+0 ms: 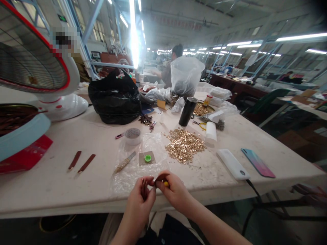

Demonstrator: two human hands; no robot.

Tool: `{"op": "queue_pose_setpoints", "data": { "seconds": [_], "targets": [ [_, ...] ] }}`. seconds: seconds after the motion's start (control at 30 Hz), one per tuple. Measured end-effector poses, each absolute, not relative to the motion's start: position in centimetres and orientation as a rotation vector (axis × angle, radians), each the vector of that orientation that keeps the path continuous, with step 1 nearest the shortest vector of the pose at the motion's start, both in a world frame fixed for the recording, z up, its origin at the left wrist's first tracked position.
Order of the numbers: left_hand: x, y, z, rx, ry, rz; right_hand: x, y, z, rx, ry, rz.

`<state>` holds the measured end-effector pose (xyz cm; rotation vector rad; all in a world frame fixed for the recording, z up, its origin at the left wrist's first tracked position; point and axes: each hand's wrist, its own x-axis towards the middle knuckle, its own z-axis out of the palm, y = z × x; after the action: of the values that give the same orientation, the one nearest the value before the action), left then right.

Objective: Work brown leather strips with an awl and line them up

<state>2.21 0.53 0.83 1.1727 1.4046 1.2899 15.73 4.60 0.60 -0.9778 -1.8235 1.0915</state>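
Note:
Above the table's front edge, my left hand (141, 199) is closed, pinching one end of a brown leather strip (161, 176). My right hand (176, 192) grips the same strip, which bends up over its fingers. A small yellow piece (166, 184) pokes out of the right hand; its kind is hidden. More brown strip seems to lie within the left fingers, partly covered. Ahead of the hands are a heap of gold metal rings (184, 145) and a green round cup (148, 158) on a grey square. A knife with a wrapped handle (125, 162) lies on clear plastic (122, 182).
Two brown strips (86, 163) lie at left, near a white-and-red fan (61, 105). A roll of tape (133, 136), a black bag (114, 98) and a black tumbler (187, 111) stand farther back. A white power bank (233, 165) and a phone (258, 162) lie right. Another person (167, 73) is beyond.

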Motion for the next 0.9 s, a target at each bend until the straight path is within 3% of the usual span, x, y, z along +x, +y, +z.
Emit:
{"op": "queue_pose_setpoints", "data": {
  "seconds": [0.17,0.43,0.67,0.77,0.9],
  "targets": [
    [2.4,0.6,1.3,1.098,1.214,1.275,15.5,4.1,1.0,-1.013,-1.752,1.024],
    [2.1,0.7,1.5,1.099,1.287,1.260,15.2,4.5,1.0,-1.019,-1.746,1.157],
    [2.5,0.6,2.6,1.118,1.301,1.183,15.0,4.6,1.1,-0.882,-1.507,1.545],
    [2.4,0.6,2.3,1.124,1.296,1.157,15.0,4.5,1.1,-0.924,-1.561,1.446],
    [2.2,0.8,1.6,1.245,1.282,1.196,14.8,4.2,0.6,-1.031,-1.722,1.068]
  ]
}}
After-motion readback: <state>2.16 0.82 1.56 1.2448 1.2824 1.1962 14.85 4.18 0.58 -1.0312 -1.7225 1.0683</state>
